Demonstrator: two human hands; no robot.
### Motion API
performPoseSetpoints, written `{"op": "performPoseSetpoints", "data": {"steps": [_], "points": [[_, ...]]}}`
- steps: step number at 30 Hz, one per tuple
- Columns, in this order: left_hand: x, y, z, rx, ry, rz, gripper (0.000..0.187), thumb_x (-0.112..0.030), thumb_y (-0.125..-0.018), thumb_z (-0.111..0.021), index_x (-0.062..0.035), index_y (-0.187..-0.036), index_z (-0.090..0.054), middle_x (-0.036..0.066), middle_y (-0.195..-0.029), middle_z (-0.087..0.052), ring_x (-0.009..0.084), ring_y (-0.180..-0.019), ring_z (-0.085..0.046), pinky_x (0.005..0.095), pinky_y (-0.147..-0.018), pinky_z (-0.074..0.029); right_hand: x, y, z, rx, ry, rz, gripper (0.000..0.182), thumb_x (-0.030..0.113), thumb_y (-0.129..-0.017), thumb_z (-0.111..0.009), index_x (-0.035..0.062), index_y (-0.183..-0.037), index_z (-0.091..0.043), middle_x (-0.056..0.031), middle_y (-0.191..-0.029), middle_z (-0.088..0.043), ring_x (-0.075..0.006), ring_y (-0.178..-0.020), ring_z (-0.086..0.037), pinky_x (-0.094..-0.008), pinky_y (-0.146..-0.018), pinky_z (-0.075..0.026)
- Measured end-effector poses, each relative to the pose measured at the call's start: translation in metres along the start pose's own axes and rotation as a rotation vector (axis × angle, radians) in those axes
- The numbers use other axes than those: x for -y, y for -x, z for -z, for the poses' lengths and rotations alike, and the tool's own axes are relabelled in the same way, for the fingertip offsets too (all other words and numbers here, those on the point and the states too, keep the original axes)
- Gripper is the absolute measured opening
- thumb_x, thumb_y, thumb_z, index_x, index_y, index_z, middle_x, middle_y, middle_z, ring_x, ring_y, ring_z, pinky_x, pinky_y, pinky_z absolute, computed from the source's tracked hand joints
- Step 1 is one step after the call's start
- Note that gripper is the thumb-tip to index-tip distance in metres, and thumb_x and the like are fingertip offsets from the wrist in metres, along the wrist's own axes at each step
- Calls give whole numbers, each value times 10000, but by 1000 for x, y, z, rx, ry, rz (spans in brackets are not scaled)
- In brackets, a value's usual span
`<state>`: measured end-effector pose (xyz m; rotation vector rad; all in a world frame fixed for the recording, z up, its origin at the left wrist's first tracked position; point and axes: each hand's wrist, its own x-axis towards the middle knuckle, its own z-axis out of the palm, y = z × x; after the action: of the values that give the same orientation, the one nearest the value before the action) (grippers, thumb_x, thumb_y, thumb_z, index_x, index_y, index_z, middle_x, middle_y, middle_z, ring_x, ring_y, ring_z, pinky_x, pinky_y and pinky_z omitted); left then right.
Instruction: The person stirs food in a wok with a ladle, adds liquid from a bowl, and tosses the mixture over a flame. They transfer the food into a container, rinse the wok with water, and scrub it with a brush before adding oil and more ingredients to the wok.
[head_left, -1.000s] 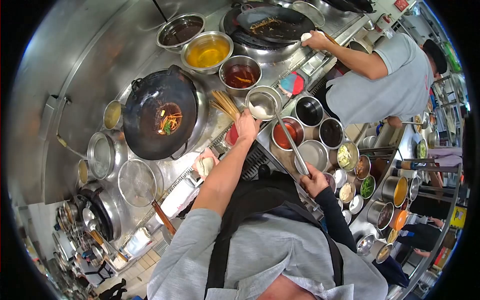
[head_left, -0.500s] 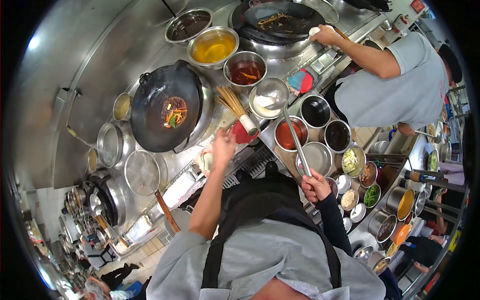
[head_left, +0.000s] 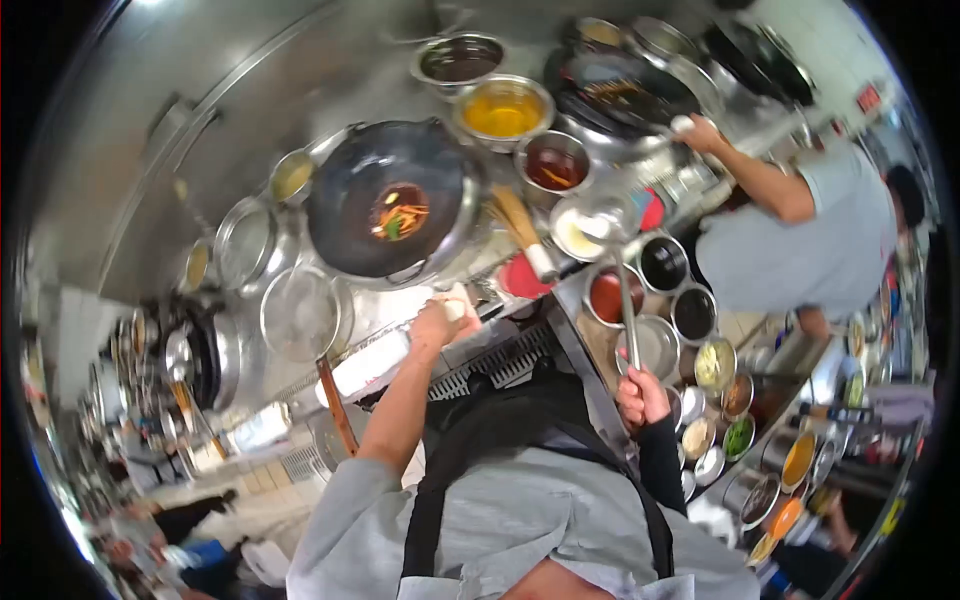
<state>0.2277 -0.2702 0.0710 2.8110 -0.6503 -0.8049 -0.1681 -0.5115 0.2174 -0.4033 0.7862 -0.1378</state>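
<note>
My right hand (head_left: 642,397) is closed round the handle of a metal ladle (head_left: 624,290), whose bowl hangs over a pot of white contents (head_left: 575,236). Below the near rim of a large black wok (head_left: 345,225), my left hand (head_left: 437,325) has its fingers bent round a white cloth (head_left: 455,309). Orange strips and a green piece of food (head_left: 400,222) lie in brown liquid in the wok. A bamboo brush (head_left: 522,231) rests to the wok's right, beside a red cloth (head_left: 522,277).
Bowls of yellow liquid (head_left: 503,108) and red liquid (head_left: 556,162) stand behind. A strainer (head_left: 300,313) lies at the left. Seasoning pots (head_left: 663,262) line the right. A co-worker (head_left: 790,235) stands at another wok (head_left: 625,90).
The view has shifted, so the wok and bowls appear further right. My left hand, blurred before, now shows against the white cloth below the wok. My right hand still holds the ladle.
</note>
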Motion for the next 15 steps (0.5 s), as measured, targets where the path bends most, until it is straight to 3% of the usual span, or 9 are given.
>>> {"op": "performPoseSetpoints", "data": {"steps": [2,5,8,9,12,14,15], "points": [[-13,9,22,86,-5,96,886,-647,-807,-723,67,-1305,-559,222,-1292,-671,330,-1192,-673,437,-996,-546,-12,7,-28,-32,97,81,441,191,-1060,-508,230,-1497,-461,19,-688,-428,-67,-423,-333,-225,-336,-247],[-8,5,20,27,149,111,850,-611,-818,-722,55,-1321,-562,223,-1293,-673,339,-1189,-672,443,-1004,-541,-24,6,-65,63,203,152,483,174,-1058,-514,216,-1531,-429,12,-689,-428,-69,-407,-331,-221,-324,-262],[19,29,12,-183,373,-109,936,-628,-789,-724,82,-1366,-527,285,-1217,-689,395,-1116,-693,441,-986,-536,-26,-10,-112,135,375,120,464,165,-1076,-486,204,-1532,-412,21,-686,-407,-61,-411,-332,-219,-328,-268],[21,52,30,-158,436,-113,823,-565,-853,-716,49,-1368,-531,241,-1115,-722,348,-942,-740,421,-789,-597,-28,-18,-129,132,474,108,463,152,-1076,-482,201,-1531,-413,20,-690,-419,-56,-414,-333,-218,-333,-266],[48,96,25,40,1167,-89,625,-438,-924,-705,8,-1332,-547,142,-971,-721,239,-728,-720,335,-541,-556,-37,-76,-158,202,687,80,457,117,-1057,-526,190,-1500,-439,21,-688,-437,-51,-416,-339,-218,-351,-266],[71,118,8,193,1604,7,438,-338,-955,-697,-17,-1233,-584,73,-848,-684,127,-608,-647,235,-442,-463,-39,-124,-192,177,882,38,420,124,-1041,-566,167,-1448,-470,19,-687,-451,-58,-414,-346,-232,-349,-262],[80,134,2,132,1708,27,448,-354,-949,-711,-22,-1223,-585,69,-847,-688,138,-612,-654,242,-449,-472,-47,-152,-200,187,983,130,402,132,-1034,-577,157,-1424,-480,18,-681,-459,-63,-413,-354,-244,-347,-262]]}}
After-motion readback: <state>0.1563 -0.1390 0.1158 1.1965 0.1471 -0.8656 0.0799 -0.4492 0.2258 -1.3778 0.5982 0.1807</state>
